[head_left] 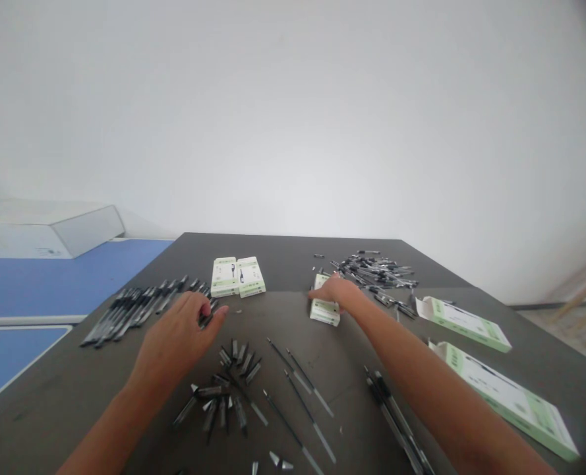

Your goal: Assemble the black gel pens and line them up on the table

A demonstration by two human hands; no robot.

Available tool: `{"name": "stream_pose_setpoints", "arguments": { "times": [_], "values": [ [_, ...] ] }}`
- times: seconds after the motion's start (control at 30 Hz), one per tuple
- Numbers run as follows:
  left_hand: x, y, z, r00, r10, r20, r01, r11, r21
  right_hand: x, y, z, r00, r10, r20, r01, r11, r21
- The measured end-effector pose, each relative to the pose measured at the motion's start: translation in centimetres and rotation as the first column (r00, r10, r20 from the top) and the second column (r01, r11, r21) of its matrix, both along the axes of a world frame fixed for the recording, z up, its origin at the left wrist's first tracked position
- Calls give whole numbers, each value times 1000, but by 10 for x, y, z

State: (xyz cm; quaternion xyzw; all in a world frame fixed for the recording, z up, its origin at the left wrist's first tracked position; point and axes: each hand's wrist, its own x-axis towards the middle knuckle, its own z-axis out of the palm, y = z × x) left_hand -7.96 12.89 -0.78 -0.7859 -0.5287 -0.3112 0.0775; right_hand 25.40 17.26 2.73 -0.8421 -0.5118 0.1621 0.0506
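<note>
My left hand (181, 326) is closed beside the right end of a row of clear pens with black caps (137, 307). Dark, clear pen ends show between its thumb and curled fingers; how many it holds is hidden. Further off, my right hand (333, 290) grips a small white and green pen box (325, 313) from above, its fingers over the box's upper part. A heap of loose pen parts (374, 269) lies just beyond that hand. Black pen caps (223, 402) lie scattered near my left forearm, and several ink refills (300, 396) lie between my arms.
Two closed-looking white and green boxes (237, 277) sit side by side at the far middle. On the right lie two longer boxes, a farther one (465, 322) and a nearer one (507, 396), flaps out. Assembled pens (396, 422) lie under my right forearm. A white carton (50, 227) stands left.
</note>
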Motion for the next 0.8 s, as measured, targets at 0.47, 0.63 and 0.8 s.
{"name": "stream_pose_setpoints", "arguments": {
  "times": [0.47, 0.63, 0.8],
  "values": [
    [26, -30, 12, 981, -131, 140, 138, 989, -45, 21, -110, 1, 971, 222, 90, -239, 867, 437],
    [58, -75, 14, 855, -344, 388, 432, 887, -165, -17, -157, -3, 865, 493, 88, -380, 532, 757],
    [80, -109, 18, 584, -584, 564, 775, 609, -172, -50, -192, -10, 835, 535, -128, -284, 619, 732]
  ]
}}
